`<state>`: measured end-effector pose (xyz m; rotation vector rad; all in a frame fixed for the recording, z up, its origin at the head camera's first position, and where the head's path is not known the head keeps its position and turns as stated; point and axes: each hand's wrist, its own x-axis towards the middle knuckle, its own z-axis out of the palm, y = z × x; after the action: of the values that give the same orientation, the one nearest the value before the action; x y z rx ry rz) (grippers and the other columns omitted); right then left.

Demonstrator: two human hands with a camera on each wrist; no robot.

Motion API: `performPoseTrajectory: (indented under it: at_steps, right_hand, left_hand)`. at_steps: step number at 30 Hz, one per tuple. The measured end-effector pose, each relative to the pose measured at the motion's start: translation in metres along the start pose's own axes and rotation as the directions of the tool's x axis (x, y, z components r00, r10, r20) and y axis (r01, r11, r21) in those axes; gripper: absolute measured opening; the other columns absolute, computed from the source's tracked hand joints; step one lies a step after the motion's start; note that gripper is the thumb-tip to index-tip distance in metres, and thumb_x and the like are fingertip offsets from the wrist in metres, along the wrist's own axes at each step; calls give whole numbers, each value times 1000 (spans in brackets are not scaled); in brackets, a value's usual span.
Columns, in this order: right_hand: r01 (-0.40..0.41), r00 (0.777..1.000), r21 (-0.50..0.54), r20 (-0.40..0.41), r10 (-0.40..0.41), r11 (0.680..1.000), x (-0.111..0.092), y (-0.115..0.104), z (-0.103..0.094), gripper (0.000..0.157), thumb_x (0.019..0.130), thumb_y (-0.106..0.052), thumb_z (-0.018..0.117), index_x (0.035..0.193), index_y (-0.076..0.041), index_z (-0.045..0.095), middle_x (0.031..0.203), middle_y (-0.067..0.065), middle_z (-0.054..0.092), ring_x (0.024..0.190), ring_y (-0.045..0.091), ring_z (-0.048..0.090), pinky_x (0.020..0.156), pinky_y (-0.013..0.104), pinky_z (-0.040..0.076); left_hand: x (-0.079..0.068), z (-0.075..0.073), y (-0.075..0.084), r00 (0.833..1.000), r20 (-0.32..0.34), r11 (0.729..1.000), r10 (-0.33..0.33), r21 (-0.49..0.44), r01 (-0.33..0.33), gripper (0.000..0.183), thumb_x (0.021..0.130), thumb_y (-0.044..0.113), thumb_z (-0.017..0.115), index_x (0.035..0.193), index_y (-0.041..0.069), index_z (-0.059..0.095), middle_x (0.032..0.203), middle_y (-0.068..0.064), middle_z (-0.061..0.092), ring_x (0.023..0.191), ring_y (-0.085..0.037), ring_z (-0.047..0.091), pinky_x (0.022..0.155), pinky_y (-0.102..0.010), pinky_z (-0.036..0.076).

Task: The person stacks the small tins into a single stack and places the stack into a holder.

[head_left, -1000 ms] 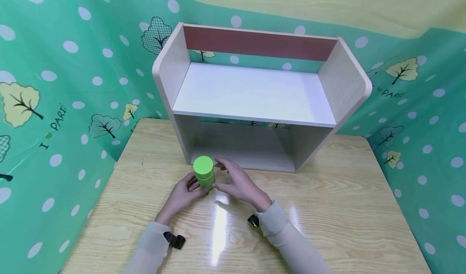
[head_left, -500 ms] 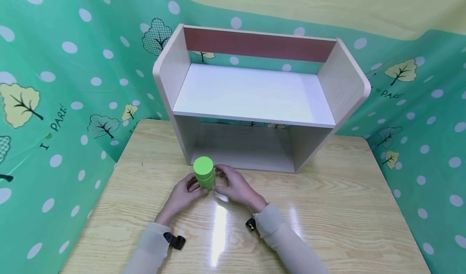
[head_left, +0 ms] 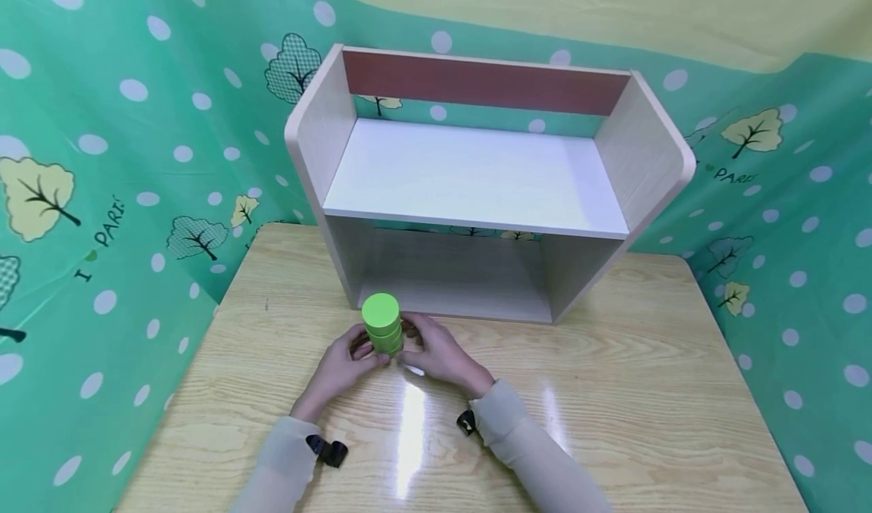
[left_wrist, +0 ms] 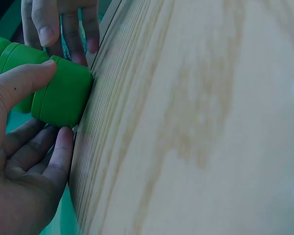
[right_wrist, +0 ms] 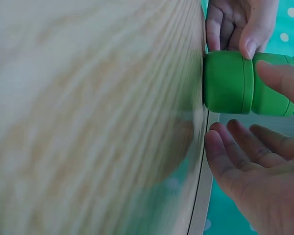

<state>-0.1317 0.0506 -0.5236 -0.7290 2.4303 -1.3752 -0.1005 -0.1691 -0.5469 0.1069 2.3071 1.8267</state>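
Observation:
A green cylindrical container (head_left: 382,318) with ring-like grooves stands upright on the wooden table, just in front of the shelf. On its left side, my left hand (head_left: 341,367) holds it between thumb and curled fingers. The left wrist view shows that thumb laid across the grooved side of the green container (left_wrist: 66,93). My right hand (head_left: 441,352) is on the right with fingers spread. In the right wrist view a gap separates its fingers from the green container (right_wrist: 228,82); whether its thumb touches cannot be told.
Behind the hands stands a two-tier pale shelf (head_left: 470,176) with a brown-red back strip. The wooden table (head_left: 613,407) stretches to both sides and toward me. A green dotted cloth (head_left: 123,233) hangs around the table.
My right hand has drawn slightly in and toward me, its fingers lower beside the container. The left hand and the green container have stayed put.

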Motion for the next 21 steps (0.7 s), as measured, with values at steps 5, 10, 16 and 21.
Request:
performPoseTrajectory:
  at_steps: [5,10,16,21]
  right_hand:
    - [15,1000,-10,11,-15,1000,3,2,3,70,87,-16,80,147,-11,46,127,2,58,111,15,58,95,30,54]
    - [26,999,-27,20,-25,999,4,1,4,68,88,-16,79,147,-11,45,127,2,58,110,10,58,95,29,54]
    - [13,1000,-22,21,-12,1000,6,0,5,67,88,-13,78,147,-10,46,128,3,58,110,12,59,95,27,53]
    - [3,1000,-4,25,-3,1000,8,1,6,64,89,-12,77,146,-9,46,128,4,59,108,12,60,93,26,54]
  left_hand:
    - [0,0,1,1000,-3,1000,6,1,-6,64,82,10,83,137,0,53,139,-24,54,123,-35,57,100,-28,51]
    - [0,0,1,1000,-7,1000,16,22,-15,61,83,11,83,136,0,54,138,-24,54,122,-36,57,99,-29,52]
    - [1,0,0,1000,-6,1000,16,14,-16,60,83,10,83,135,0,55,137,-24,55,123,-36,57,100,-29,52]
    - [1,0,0,1000,-6,1000,5,10,-5,61,83,10,83,136,1,55,138,-24,54,123,-36,57,99,-28,52]
